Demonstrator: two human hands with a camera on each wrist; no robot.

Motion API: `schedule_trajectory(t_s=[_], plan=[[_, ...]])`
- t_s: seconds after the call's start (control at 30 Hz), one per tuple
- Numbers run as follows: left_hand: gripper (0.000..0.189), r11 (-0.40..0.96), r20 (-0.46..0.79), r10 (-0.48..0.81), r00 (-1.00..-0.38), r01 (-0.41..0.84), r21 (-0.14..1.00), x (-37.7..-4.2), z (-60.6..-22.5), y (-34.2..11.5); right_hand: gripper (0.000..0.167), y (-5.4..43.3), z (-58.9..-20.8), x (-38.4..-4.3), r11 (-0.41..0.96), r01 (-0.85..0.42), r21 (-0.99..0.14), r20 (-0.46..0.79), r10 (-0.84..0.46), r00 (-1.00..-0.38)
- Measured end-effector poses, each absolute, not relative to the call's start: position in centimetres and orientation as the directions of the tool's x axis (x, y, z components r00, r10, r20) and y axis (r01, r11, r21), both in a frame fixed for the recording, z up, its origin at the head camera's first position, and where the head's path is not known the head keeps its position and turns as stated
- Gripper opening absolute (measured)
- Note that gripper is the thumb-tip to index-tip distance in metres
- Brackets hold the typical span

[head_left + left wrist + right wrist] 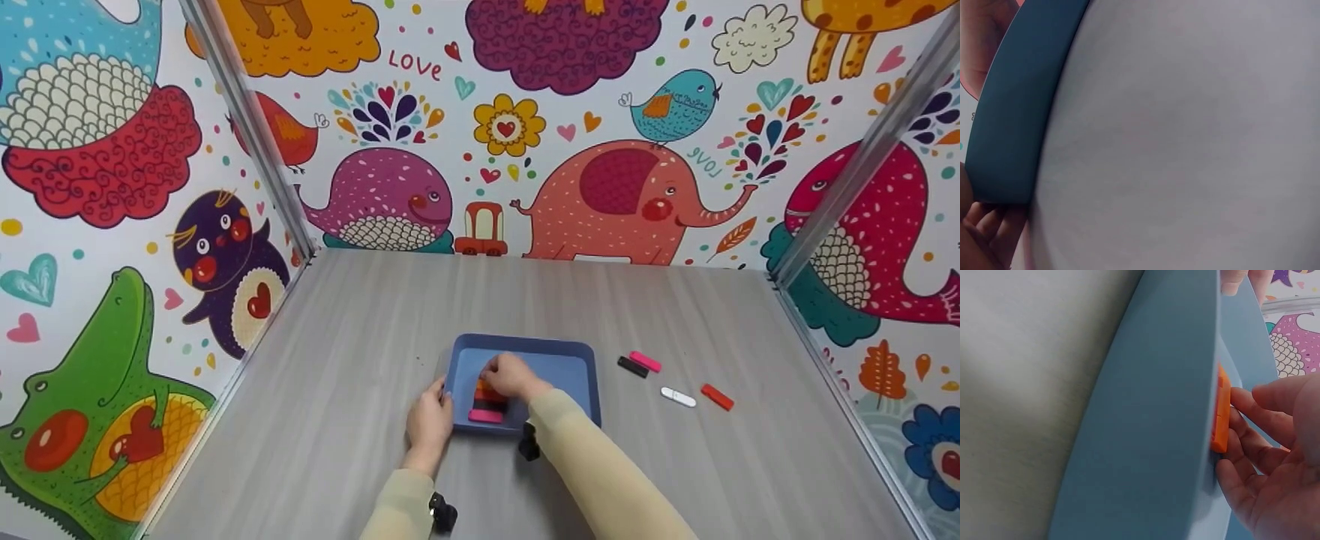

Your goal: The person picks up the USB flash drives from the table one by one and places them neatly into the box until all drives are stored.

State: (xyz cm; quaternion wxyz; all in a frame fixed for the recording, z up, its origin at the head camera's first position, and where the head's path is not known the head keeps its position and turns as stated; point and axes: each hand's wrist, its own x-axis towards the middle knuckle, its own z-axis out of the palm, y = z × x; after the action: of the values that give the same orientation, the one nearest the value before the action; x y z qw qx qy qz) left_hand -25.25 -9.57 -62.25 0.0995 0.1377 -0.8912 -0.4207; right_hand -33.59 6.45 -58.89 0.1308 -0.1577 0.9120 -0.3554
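Observation:
A blue tray (564, 379) lies on the table. My left hand (430, 421) grips its left wall; in the left wrist view fingers (1008, 233) reach under the tray's edge (1013, 124). Inside, small flat sticks that look like USB sticks lie in a row: pink (486, 415) nearest me, then black (489, 406), with red and orange beyond. My right hand (512, 375) is over the far end of the row. In the right wrist view its fingertips touch the orange stick (1222, 422), while the thumb (1278, 394) stands off it.
Right of the tray lie a black stick (633, 367), a pink stick (645, 361), a white stick (678, 397) and a red stick (717, 397). Printed walls with metal corner rails (277, 172) enclose the wood-grain table (360, 322) at the back and sides.

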Motion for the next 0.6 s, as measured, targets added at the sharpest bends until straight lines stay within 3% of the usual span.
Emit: schedule_trajectory(t_s=[0.6], plan=[[0.036, 0.624, 0.067, -0.327, -0.943, -0.163, 0.764, -25.44, -62.35, -9.64, 0.02, 7.21, -57.96, -33.81, 0.721, -0.203, -0.662, -0.164, -0.405, -0.9]])
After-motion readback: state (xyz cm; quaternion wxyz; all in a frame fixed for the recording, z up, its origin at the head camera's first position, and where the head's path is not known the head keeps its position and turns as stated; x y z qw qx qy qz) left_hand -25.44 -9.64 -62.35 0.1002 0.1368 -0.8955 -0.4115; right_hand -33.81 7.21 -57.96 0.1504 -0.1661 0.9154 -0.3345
